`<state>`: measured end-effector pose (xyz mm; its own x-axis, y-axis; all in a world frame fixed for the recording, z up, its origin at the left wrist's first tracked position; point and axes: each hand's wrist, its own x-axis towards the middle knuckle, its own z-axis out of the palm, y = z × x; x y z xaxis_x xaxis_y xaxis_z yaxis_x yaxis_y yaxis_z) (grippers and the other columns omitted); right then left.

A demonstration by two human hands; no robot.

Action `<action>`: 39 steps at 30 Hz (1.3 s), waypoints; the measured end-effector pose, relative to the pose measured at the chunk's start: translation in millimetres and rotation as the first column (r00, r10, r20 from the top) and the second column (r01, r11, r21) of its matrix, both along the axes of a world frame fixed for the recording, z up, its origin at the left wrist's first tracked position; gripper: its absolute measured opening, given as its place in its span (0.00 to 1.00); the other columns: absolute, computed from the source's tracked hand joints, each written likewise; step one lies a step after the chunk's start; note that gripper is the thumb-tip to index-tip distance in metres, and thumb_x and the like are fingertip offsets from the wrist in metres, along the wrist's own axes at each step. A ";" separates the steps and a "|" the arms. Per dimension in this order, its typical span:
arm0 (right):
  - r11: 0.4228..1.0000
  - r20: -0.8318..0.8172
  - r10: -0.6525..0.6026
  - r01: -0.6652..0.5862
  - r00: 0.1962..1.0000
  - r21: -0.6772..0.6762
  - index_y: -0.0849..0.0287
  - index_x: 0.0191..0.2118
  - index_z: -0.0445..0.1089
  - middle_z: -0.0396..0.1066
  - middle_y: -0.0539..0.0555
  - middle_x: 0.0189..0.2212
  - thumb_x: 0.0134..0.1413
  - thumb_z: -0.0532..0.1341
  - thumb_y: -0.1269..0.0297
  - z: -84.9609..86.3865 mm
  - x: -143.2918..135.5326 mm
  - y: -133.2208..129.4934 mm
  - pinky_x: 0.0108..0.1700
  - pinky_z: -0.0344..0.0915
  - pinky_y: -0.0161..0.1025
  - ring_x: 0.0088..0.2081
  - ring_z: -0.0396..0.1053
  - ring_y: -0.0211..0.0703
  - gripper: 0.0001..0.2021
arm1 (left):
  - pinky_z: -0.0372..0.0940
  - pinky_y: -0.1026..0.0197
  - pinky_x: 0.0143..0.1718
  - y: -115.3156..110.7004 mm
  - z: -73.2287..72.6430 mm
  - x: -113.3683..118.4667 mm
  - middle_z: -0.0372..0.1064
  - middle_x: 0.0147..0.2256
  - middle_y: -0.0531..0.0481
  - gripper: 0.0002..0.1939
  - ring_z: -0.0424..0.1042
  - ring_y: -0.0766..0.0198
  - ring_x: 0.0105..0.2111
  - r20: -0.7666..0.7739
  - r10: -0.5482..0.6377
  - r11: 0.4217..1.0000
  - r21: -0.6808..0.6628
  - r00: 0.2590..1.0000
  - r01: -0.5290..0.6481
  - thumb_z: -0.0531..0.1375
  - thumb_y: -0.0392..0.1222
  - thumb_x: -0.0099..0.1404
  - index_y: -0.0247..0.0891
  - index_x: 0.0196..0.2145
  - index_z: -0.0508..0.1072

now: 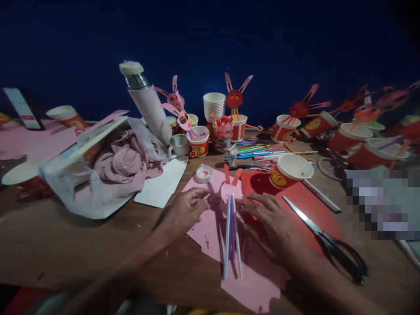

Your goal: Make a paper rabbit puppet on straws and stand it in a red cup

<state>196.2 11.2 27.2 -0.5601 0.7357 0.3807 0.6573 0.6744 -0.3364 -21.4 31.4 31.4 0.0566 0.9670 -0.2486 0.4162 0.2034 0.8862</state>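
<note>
A pink paper rabbit head [231, 190] with two upright ears lies face down or blank side up on pink paper [203, 236]. Several straws [227, 245], white, pale blue and purple, run from its lower edge towards me. My left hand [188, 210] hovers just left of the head, fingers loosely bent and apart, with nothing visible in them. On the other side, my right hand [269, 223] has its fingers spread, the tips close to the straw tops; whether they touch is unclear. A roll of clear tape [204, 173] rests on the pink paper beyond my left hand.
Black-handled scissors [323, 238] lie on red paper [295, 197] at right, below a paper cup [291, 170]. Loose straws [252, 153] and rabbit figures in cups [238, 127] stand behind. A plastic bag [98, 197] and leaning thermos [147, 105] are at left.
</note>
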 end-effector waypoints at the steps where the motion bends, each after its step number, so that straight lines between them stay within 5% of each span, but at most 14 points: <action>1: 1.000 -0.013 0.001 -0.001 1.000 0.003 0.57 0.48 0.61 0.69 0.57 0.45 0.55 0.53 0.69 1.7 0.5 0.6 0.48 0.57 0.50 0.49 0.60 0.47 0.13 | 0.60 0.66 0.18 0.3 3.1 0.6 0.69 0.27 0.49 0.17 0.64 0.70 0.17 0.069 0.010 0.992 -0.123 0.998 -0.002 0.54 0.41 0.56 0.32 0.43 0.65; 4: 0.999 -0.039 0.030 -0.029 0.999 0.023 0.58 0.46 0.62 0.70 0.56 0.44 0.55 0.52 0.71 4.1 -1.0 0.4 0.48 0.57 0.51 0.48 0.61 0.48 0.12 | 0.57 0.68 0.15 0.5 10.3 4.8 0.68 0.24 0.51 0.22 0.62 0.73 0.13 0.235 0.017 0.966 -0.256 0.972 0.044 0.56 0.46 0.55 0.32 0.45 0.62; 12: 0.994 -0.122 0.107 -0.108 0.987 0.000 0.56 0.46 0.63 0.69 0.56 0.45 0.52 0.54 0.72 8.8 1.3 -4.5 0.50 0.57 0.52 0.49 0.61 0.47 0.14 | 0.47 0.72 0.10 4.5 0.6 20.2 0.62 0.16 0.57 0.14 0.55 0.76 0.11 0.304 -0.054 0.975 -0.190 0.951 0.116 0.58 0.49 0.52 0.34 0.24 0.65; 18: 0.975 -0.292 -0.164 0.110 0.942 -0.190 0.56 0.39 0.66 0.71 0.54 0.40 0.55 0.53 0.67 11.8 15.5 0.2 0.42 0.63 0.40 0.42 0.67 0.43 0.07 | 0.49 0.72 0.10 6.8 -3.5 19.5 0.58 0.15 0.59 0.15 0.55 0.76 0.11 0.120 -0.067 0.987 -0.140 0.990 0.084 0.56 0.50 0.54 0.35 0.22 0.63; 24: 0.915 -0.028 -0.265 0.243 0.964 -0.322 0.57 0.26 0.67 0.71 0.50 0.24 0.54 0.53 0.67 8.5 9.7 -2.8 0.29 0.56 0.36 0.26 0.65 0.40 0.09 | 0.49 0.72 0.08 4.5 7.5 18.4 0.60 0.15 0.57 0.15 0.56 0.75 0.10 -0.097 -0.147 0.970 -0.209 0.984 0.125 0.53 0.48 0.56 0.35 0.19 0.62; 28: 0.933 0.110 -0.222 0.244 0.969 -0.262 0.57 0.25 0.69 0.71 0.51 0.23 0.51 0.53 0.70 0.9 3.0 -6.9 0.29 0.53 0.36 0.25 0.65 0.40 0.10 | 0.52 0.70 0.08 6.6 10.3 11.8 0.62 0.15 0.55 0.14 0.57 0.73 0.10 -0.162 -0.118 0.978 -0.188 0.980 0.087 0.52 0.49 0.56 0.36 0.21 0.62; 34: 0.937 0.225 -0.180 0.237 0.958 -0.256 0.58 0.22 0.67 0.70 0.51 0.21 0.53 0.54 0.68 -2.4 -3.7 -11.0 0.31 0.50 0.37 0.25 0.65 0.39 0.12 | 0.53 0.69 0.08 11.6 14.6 12.2 0.61 0.14 0.55 0.13 0.57 0.71 0.09 -0.309 -0.307 0.936 -0.270 0.900 0.226 0.51 0.46 0.54 0.36 0.18 0.62; 39: 0.947 0.202 -0.171 0.218 0.964 -0.236 0.59 0.21 0.66 0.70 0.50 0.20 0.54 0.53 0.68 -4.1 -5.7 -12.5 0.30 0.49 0.37 0.23 0.64 0.38 0.13 | 0.49 0.70 0.07 13.0 21.3 23.0 0.59 0.11 0.56 0.11 0.54 0.72 0.07 -0.287 -0.338 0.919 -0.306 0.896 0.249 0.51 0.41 0.52 0.36 0.15 0.60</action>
<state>190.5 -1.3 23.2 -0.4372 0.8962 0.0746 0.8315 0.4345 -0.3460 1.6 44.4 52.7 0.2002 0.8189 -0.5378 0.7488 0.2261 0.6230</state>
